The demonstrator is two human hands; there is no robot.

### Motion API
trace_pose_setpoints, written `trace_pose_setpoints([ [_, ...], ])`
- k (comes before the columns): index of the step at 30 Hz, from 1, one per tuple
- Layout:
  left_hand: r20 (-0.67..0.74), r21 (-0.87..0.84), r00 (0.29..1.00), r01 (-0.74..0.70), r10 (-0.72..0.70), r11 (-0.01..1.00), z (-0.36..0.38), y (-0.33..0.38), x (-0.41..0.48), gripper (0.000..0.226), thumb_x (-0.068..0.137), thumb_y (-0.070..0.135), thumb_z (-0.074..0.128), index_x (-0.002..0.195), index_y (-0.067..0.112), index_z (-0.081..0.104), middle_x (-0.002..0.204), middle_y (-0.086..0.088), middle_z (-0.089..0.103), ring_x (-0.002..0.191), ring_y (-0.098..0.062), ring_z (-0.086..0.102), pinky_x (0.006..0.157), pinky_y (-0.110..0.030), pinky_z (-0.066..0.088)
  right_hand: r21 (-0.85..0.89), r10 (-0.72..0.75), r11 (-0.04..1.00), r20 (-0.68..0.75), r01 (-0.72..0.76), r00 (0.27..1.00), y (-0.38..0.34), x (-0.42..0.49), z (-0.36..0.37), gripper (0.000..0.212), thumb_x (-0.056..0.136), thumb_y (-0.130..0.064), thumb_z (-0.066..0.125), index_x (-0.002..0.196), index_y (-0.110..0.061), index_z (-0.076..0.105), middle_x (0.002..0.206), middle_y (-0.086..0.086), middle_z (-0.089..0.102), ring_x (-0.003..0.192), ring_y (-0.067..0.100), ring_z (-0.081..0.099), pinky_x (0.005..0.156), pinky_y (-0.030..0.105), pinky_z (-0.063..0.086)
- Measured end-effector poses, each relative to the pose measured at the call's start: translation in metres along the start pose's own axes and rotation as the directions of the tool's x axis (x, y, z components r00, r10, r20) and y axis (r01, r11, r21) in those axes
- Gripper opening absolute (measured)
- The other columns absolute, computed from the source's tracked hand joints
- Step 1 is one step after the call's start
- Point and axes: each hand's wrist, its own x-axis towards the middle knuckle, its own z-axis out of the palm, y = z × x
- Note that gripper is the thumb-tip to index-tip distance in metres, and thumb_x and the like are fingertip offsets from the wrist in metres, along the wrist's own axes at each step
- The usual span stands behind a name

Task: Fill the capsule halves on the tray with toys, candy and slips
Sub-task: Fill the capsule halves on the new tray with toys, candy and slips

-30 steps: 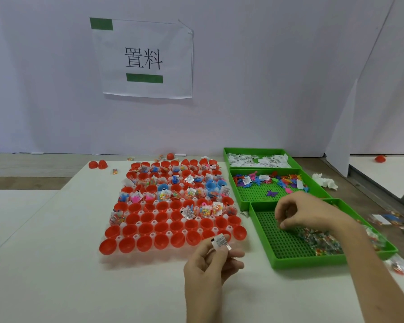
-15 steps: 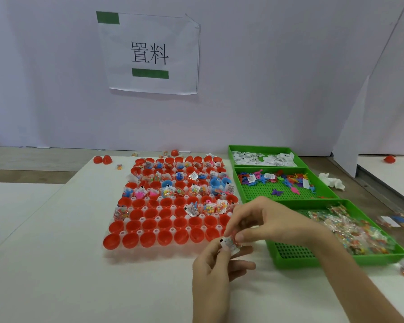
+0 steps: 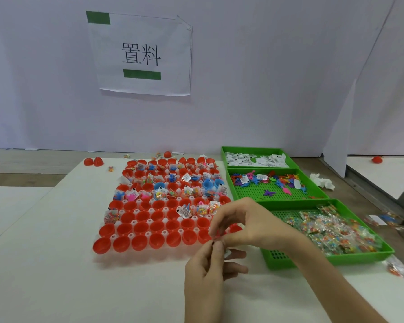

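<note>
A small white slip [image 3: 227, 253] is pinched between the thumb and curled forefinger of the left hand [image 3: 205, 271], low over the table [image 3: 44, 252]. The right hand [image 3: 245, 222] is arched over it from the right. Its fingertips [image 3: 216, 235] are bunched and closed on the same slip at the left thumb tip; whether anything more is held there cannot be told.

Just beyond and to the left of both hands a clear tray [image 3: 114, 236] is laid, set with rows of red capsule halves [image 3: 102, 245]. The rows nearest the hands are seen bare, while those farther off are loaded with mixed small fillings. The tray's near right corner is hidden by the right hand.

To the right of the right hand three green bins are lined up away from the person. The nearest bin [image 3: 289, 262] is heaped with candy packets [image 3: 336, 231], the middle bin [image 3: 250, 194] is strewn with coloured toys [image 3: 282, 180], and the farthest bin [image 3: 257, 149] is filled with paper slips [image 3: 254, 159]. The nearest bin's left edge is partly covered by the right wrist.

Farther right a crumpled tissue [image 3: 322, 180] and loose packets [image 3: 399, 269] are seen. Two loose red halves [image 3: 93, 161] are set past the tray's far left corner.
</note>
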Motion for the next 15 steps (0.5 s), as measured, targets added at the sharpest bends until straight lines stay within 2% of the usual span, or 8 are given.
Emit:
trace_pose_setpoints([
  [4,0.017,-0.004,1.0,-0.025,0.025,1.0,-0.001,0.002,-0.001,0.028,0.103,0.007,0.038,0.101,0.007,0.066,0.078,-0.014,0.075,0.06,-0.022,0.07,0.059,-0.024,0.055,0.022,-0.007,1.0,-0.116,0.01,0.993,0.001,0.002,0.005,0.016,0.081,-0.01,0.081,0.09,-0.023,0.076,0.089,0.003,0.074,0.083,0.024,0.07,0.077,0.037,0.06],
  [7,0.043,0.025,0.998,-0.037,0.036,0.999,0.003,0.004,-0.004,0.027,0.103,0.005,0.038,0.1,0.006,0.065,0.078,-0.012,0.075,0.059,-0.022,0.069,0.061,-0.025,0.056,0.064,0.019,0.998,-0.155,-0.009,0.988,0.001,0.001,0.006,0.014,0.083,-0.015,0.08,0.087,-0.027,0.075,0.085,0.004,0.073,0.075,0.021,0.07,0.063,0.025,0.057],
  [10,0.035,0.019,0.999,-0.03,0.029,0.999,0.003,0.005,-0.005,0.026,0.102,0.005,0.039,0.102,0.008,0.064,0.078,-0.011,0.076,0.057,-0.02,0.068,0.059,-0.022,0.054,0.006,0.037,0.999,-0.24,-0.036,0.97,0.001,0.001,-0.001,0.008,0.087,-0.018,0.076,0.087,-0.025,0.075,0.083,-0.001,0.073,0.073,0.013,0.069,0.066,0.023,0.056],
  [12,0.033,0.008,0.999,-0.004,0.003,1.0,0.002,0.006,-0.004,0.025,0.102,0.006,0.04,0.102,0.011,0.064,0.079,-0.01,0.076,0.057,-0.018,0.068,0.058,-0.021,0.052,-0.021,0.089,0.994,-0.416,-0.107,0.905,0.006,0.002,-0.017,0.007,0.087,-0.02,0.075,0.085,-0.026,0.074,0.081,-0.004,0.073,0.072,0.009,0.068,0.067,0.021,0.055],
  [14,0.034,0.003,0.999,0.015,-0.015,1.0,0.002,0.007,-0.004,0.024,0.102,0.007,0.041,0.102,0.012,0.064,0.079,-0.009,0.076,0.057,-0.017,0.067,0.059,-0.022,0.053,-0.023,0.161,0.976,-0.587,-0.215,0.794,0.016,0.004,-0.039,0.006,0.088,-0.021,0.074,0.085,-0.026,0.074,0.079,-0.006,0.074,0.069,0.007,0.066,0.069,0.02,0.052],
  [15,0.031,-0.003,0.999,0.018,-0.018,1.0,0.003,0.007,-0.004,0.023,0.102,0.006,0.042,0.102,0.012,0.064,0.079,-0.009,0.077,0.056,-0.017,0.067,0.059,-0.022,0.053,-0.02,0.201,0.961,-0.634,-0.276,0.747,0.022,0.005,-0.05,0.006,0.088,-0.021,0.074,0.084,-0.026,0.074,0.078,-0.005,0.074,0.069,0.008,0.066,0.07,0.024,0.052],
])
